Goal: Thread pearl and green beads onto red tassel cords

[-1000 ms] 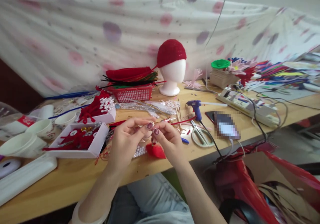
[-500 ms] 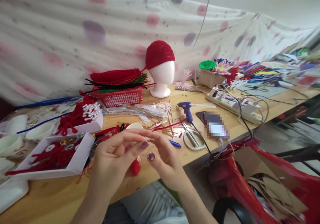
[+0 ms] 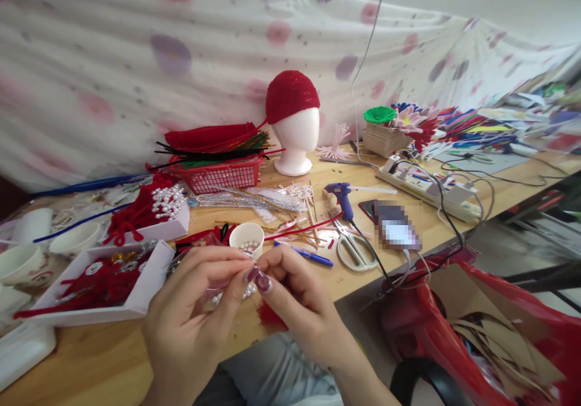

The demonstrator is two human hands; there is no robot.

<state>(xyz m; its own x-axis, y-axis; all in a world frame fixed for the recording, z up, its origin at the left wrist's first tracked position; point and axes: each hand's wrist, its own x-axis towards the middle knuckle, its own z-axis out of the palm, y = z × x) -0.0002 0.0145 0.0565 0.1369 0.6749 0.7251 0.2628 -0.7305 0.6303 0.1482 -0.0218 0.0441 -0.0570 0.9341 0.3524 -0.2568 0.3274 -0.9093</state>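
My left hand (image 3: pixel 190 315) and my right hand (image 3: pixel 306 309) meet fingertip to fingertip above the table's front edge. Thumb and fingers are pinched on both; anything between them is too small or hidden to name. Just beyond my fingers stands a white paper cup (image 3: pixel 246 235) with pearl-like beads (image 3: pixel 249 247) inside. More beads (image 3: pixel 247 292) show below my hands, partly covered. A red fuzzy piece (image 3: pixel 271 316) lies beneath my right hand, mostly hidden and blurred. Past my right fingers lies a blue pen (image 3: pixel 311 255).
White boxes (image 3: pixel 149 294) of red pipe-cleaner pieces sit left. Behind are a red basket (image 3: pixel 222 178) and a foam head (image 3: pixel 295 140) in a red cap. A glue gun (image 3: pixel 340 195), scissors (image 3: pixel 357 250), phone (image 3: pixel 396 227) and power strip (image 3: pixel 431 191) with cables lie right.
Both hands have come lower, and their fingertips have drawn together into a pinch. The paper cup and the pen now show more fully behind them.
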